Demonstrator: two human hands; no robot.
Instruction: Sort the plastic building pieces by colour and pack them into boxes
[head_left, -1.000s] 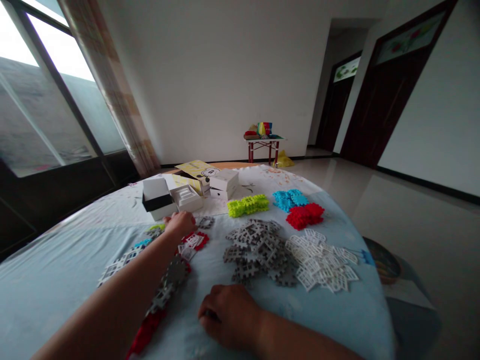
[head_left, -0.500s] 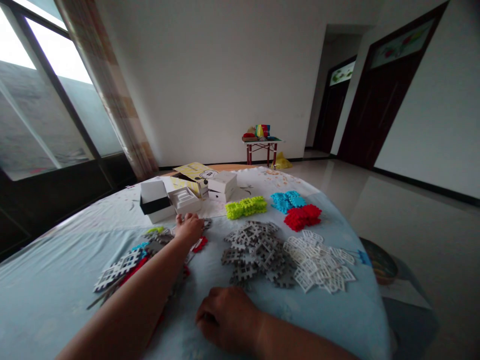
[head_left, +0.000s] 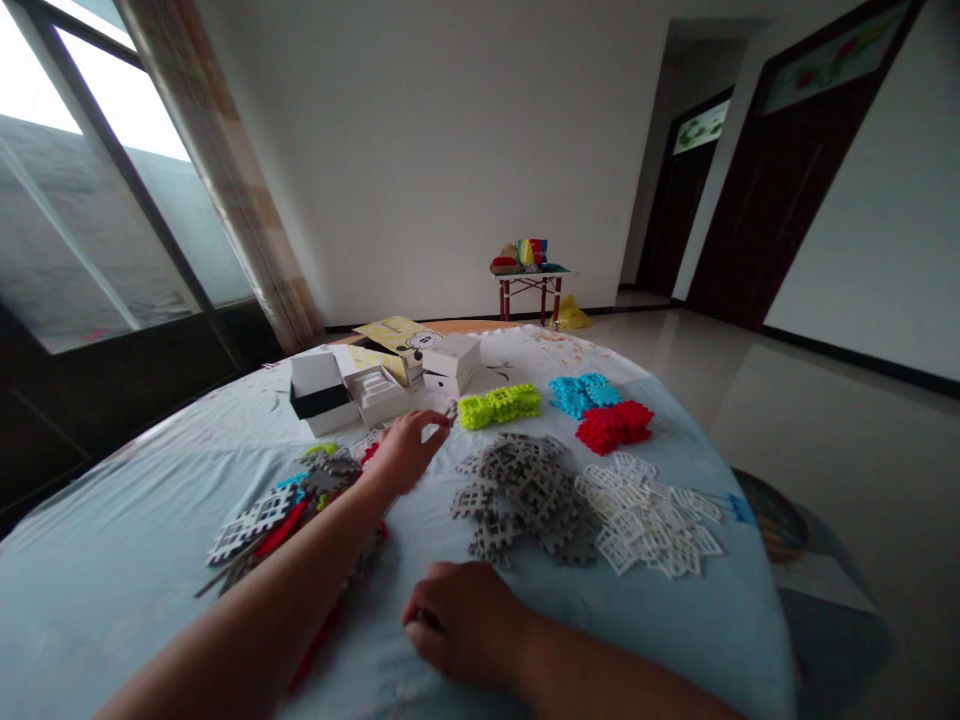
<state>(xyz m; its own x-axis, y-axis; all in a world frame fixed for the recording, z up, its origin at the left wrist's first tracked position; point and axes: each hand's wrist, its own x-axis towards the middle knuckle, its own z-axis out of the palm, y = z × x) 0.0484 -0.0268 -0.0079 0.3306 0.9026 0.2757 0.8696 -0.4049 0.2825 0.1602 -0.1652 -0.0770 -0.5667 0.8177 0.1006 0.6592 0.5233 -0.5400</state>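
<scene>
My left hand (head_left: 409, 448) is raised over the table, pinching a small grey interlocking building piece (head_left: 451, 411) between thumb and fingers, just left of the lime-green pieces (head_left: 499, 406). Under and beside my left forearm lies a mixed pile of building pieces (head_left: 251, 522) in grey, white, red, blue and green, partly hidden by the arm. Resting on the cloth near the front, my right hand (head_left: 469, 620) is curled closed; what it holds, if anything, is hidden. Just beyond it spreads a heap of grey pieces (head_left: 525, 495).
White window-like pieces (head_left: 652, 515) lie right of the grey heap. Behind them sit red pieces (head_left: 615, 426) and blue pieces (head_left: 581, 394). White boxes (head_left: 322, 400) and a yellow carton (head_left: 394, 338) stand at the back left. The table's curved edge runs along the right.
My left hand has moved right from the mixed pile, and a grey piece now shows in its fingers. My right hand stays curled on the cloth. The view has shifted slightly.
</scene>
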